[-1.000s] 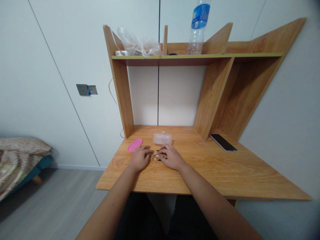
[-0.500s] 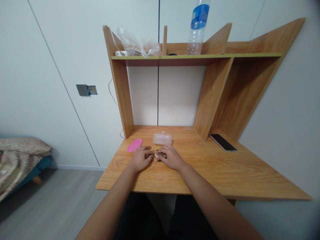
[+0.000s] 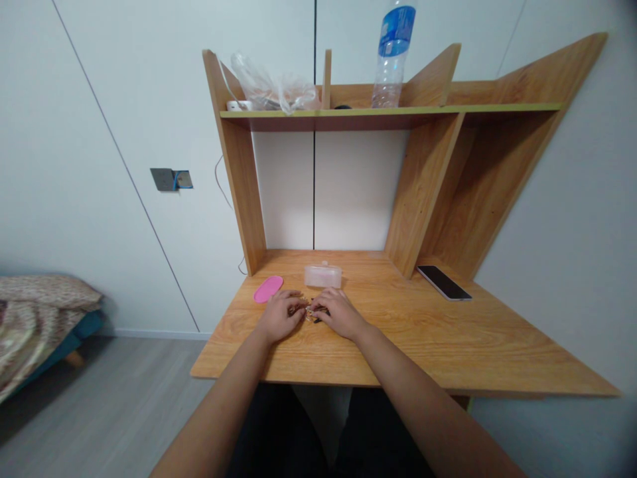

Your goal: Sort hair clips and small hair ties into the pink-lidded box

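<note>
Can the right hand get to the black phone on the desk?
Probably yes. The right hand rests on the desk, and the phone lies farther right on the same top. Nothing seems to stand between them, so the way looks free.

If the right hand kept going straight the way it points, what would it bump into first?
The right hand would most likely meet the small tangle of shiny metal pieces first. It looks to be touching them already, though they are too small to be sure.
</note>
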Demonstrator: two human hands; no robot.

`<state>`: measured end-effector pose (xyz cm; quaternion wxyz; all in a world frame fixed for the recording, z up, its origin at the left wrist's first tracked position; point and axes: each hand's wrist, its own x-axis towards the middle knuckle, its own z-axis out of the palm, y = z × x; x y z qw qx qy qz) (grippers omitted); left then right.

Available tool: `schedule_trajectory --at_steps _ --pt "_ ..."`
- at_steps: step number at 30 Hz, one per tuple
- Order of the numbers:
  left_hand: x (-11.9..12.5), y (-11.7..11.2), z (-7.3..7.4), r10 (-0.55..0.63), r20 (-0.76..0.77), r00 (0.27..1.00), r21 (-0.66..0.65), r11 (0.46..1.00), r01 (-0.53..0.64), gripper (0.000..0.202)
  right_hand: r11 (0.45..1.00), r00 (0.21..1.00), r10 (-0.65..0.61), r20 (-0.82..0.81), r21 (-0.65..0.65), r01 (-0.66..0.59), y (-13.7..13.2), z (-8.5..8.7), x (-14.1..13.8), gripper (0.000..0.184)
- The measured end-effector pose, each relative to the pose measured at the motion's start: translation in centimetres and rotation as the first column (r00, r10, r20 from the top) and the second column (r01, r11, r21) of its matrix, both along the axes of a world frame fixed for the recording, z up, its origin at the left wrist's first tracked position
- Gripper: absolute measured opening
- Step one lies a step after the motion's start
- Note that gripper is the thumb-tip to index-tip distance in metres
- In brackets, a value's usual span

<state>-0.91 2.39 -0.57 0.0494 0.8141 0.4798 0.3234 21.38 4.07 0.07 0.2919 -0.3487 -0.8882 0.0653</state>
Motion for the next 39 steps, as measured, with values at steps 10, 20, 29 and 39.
schedule_trajectory --at_steps 10,20,29,39 --pt "0.06 -0.17 0.14 0.003 -0.008 1.0 -0.015 1.0 -0.003 0.024 1.0 0.999 0.022 -0.043 -0.019 -0.023 0.04 0.09 -0.14 0.026" --pt "0.0 -0.02 0.15 -0.022 0.032 0.999 -0.002 1.0 0.022 0.016 0.995 0.987 0.077 -0.139 -0.048 -0.085 -0.49 0.51 -0.46 0.041" --pt "0.08 -0.15 0.64 -0.06 0.089 0.994 -0.007 0.998 0.061 0.008 0.994 0.978 0.093 -0.189 -0.045 -0.103 -0.71 0.53 -0.77 0.04" --pt "-0.28 0.06 0.5 0.055 0.26 0.964 0.015 0.998 -0.061 0.018 0.999 0.987 -0.03 -0.155 -0.036 0.025 -0.17 0.45 -0.23 0.043"
